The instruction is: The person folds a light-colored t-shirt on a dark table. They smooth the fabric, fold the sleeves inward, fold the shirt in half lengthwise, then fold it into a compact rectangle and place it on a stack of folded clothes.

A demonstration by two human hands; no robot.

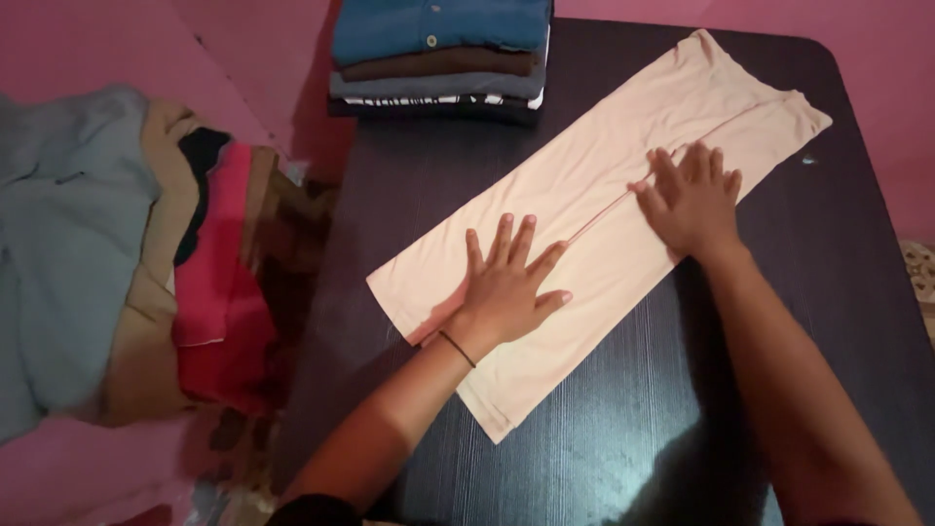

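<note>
A pale peach garment (584,175) lies folded lengthwise into a long strip, set diagonally on a dark wooden table (623,419). My left hand (506,282) presses flat on its lower half, fingers spread, with a thin black band on the wrist. My right hand (690,200) lies flat on the upper half, beside the fold line that runs down the middle. Neither hand grips the cloth.
A stack of folded clothes (438,58), blue on top, stands at the table's far left corner. A loose heap of clothes (127,263) in grey, tan, black and red lies to the left on a pink surface. Pink walls surround the table.
</note>
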